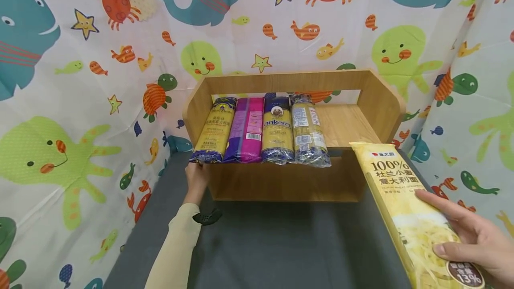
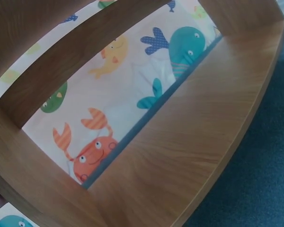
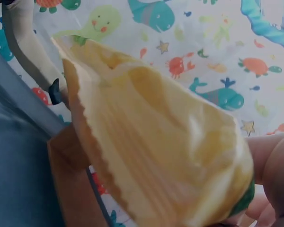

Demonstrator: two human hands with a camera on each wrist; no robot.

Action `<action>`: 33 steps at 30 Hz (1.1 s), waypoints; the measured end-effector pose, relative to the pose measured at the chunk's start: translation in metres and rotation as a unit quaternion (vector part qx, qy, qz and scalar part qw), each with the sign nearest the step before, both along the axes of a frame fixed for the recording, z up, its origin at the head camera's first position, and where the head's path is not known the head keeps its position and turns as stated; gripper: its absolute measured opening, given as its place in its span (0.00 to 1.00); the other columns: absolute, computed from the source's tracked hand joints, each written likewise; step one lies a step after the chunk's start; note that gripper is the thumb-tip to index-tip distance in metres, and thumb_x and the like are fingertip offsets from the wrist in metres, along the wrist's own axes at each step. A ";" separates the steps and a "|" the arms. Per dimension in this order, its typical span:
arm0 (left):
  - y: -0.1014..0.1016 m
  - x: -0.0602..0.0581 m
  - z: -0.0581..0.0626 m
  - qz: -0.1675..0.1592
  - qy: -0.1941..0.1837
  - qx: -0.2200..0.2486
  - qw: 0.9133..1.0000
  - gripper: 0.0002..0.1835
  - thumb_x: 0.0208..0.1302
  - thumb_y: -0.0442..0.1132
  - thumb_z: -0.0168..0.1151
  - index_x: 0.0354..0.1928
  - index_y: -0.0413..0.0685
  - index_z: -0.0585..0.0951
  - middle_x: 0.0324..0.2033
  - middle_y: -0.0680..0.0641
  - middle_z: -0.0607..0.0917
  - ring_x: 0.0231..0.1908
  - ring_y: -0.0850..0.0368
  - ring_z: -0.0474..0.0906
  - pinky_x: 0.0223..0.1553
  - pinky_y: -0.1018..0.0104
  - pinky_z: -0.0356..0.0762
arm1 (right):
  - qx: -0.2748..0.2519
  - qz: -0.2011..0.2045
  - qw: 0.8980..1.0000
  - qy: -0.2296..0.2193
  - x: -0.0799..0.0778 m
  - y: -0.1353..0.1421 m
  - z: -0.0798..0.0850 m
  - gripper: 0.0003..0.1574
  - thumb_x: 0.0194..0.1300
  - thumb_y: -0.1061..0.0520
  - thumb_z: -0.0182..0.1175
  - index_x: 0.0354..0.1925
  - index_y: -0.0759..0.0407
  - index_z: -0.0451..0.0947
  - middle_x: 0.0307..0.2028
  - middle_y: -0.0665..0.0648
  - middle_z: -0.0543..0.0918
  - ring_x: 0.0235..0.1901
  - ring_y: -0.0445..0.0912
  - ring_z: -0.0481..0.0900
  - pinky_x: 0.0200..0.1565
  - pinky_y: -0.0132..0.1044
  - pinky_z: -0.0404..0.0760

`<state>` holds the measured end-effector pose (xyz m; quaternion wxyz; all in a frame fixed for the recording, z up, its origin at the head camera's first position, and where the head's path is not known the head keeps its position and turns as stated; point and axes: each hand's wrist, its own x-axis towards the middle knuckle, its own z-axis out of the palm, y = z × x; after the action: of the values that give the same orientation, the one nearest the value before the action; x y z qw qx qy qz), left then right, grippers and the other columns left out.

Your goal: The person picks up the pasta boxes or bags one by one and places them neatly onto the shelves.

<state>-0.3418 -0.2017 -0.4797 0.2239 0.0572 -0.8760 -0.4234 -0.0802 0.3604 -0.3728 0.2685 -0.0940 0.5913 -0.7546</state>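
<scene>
In the head view my right hand point(image 1: 474, 240) grips a yellow pack of spaghetti point(image 1: 405, 208), thumb on its front and fingers along its far edge. The pack is tilted, to the right of and in front of a wooden shelf point(image 1: 345, 124). Its crimped end and yellow wrapper point(image 3: 156, 127) fill much of the right wrist view. My left hand point(image 1: 196, 182) holds the shelf's left side, below the upper board; its fingertips are hidden. The left wrist view shows mainly the shelf's lower board point(image 2: 180, 137).
On the upper board several pasta packs lie side by side: a yellow-and-blue pack point(image 1: 217, 128), a pink-and-purple pack point(image 1: 246, 130), a gold pack point(image 1: 277, 130) and a clear pack point(image 1: 308, 128). Bare board lies to their right. The shelf stands on a dark grey table point(image 1: 273, 244) before a sea-animal curtain point(image 1: 241, 57).
</scene>
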 end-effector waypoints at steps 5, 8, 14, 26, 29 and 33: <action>0.001 0.001 0.000 0.004 -0.010 0.006 1.000 0.15 0.77 0.40 0.50 0.54 0.36 0.80 0.30 0.35 0.83 0.26 0.48 0.73 0.24 0.62 0.65 | 0.064 -0.013 0.998 -0.010 -0.021 -0.010 0.031 0.49 0.78 0.69 0.41 0.71 0.13 0.53 0.59 0.35 0.76 0.50 0.55 0.87 0.47 0.57 0.85; -0.001 0.001 0.000 0.004 -0.018 0.007 1.000 0.16 0.77 0.40 0.51 0.54 0.36 0.79 0.32 0.34 0.84 0.28 0.47 0.73 0.25 0.61 0.66 | 0.082 -0.014 0.996 0.012 -0.037 -0.019 0.040 0.50 0.77 0.69 0.44 0.74 0.16 0.50 0.60 0.33 0.75 0.50 0.55 0.87 0.46 0.58 0.85; -0.002 0.000 0.000 0.009 -0.022 -0.001 1.000 0.15 0.75 0.39 0.51 0.52 0.36 0.80 0.32 0.34 0.85 0.28 0.47 0.72 0.26 0.60 0.66 | 0.098 -0.027 0.994 0.040 -0.068 -0.041 0.048 0.51 0.75 0.70 0.48 0.78 0.27 0.45 0.53 0.49 0.83 0.43 0.53 0.90 0.41 0.50 0.88; 0.003 0.000 0.001 0.010 -0.019 0.000 1.000 0.16 0.75 0.38 0.51 0.54 0.35 0.80 0.43 0.29 0.87 0.35 0.42 0.78 0.36 0.48 0.74 | 0.238 -0.116 0.962 0.060 -0.126 -0.077 0.055 0.60 0.70 0.64 0.59 0.82 0.54 0.28 0.47 0.47 0.77 0.39 0.41 0.88 0.40 0.41 0.87; 0.003 0.001 0.003 0.009 -0.014 0.003 1.000 0.16 0.75 0.38 0.51 0.56 0.35 0.80 0.44 0.30 0.87 0.37 0.41 0.78 0.37 0.47 0.74 | 0.250 -0.119 0.959 0.065 -0.141 -0.082 0.059 0.61 0.69 0.65 0.60 0.82 0.55 0.29 0.49 0.52 0.76 0.38 0.40 0.87 0.40 0.39 0.87; 0.002 0.002 0.002 0.008 -0.021 0.007 1.000 0.17 0.77 0.39 0.51 0.59 0.36 0.79 0.46 0.30 0.87 0.39 0.40 0.80 0.39 0.47 0.75 | 0.286 -0.119 0.948 0.077 -0.158 -0.091 0.065 0.60 0.68 0.65 0.59 0.82 0.56 0.31 0.58 0.64 0.69 0.37 0.37 0.84 0.41 0.36 0.85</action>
<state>-0.3400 -0.2001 -0.4773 0.2087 0.0746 -0.8768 -0.4267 -0.2384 0.2694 -0.3081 0.1459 -0.0004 0.8080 -0.5708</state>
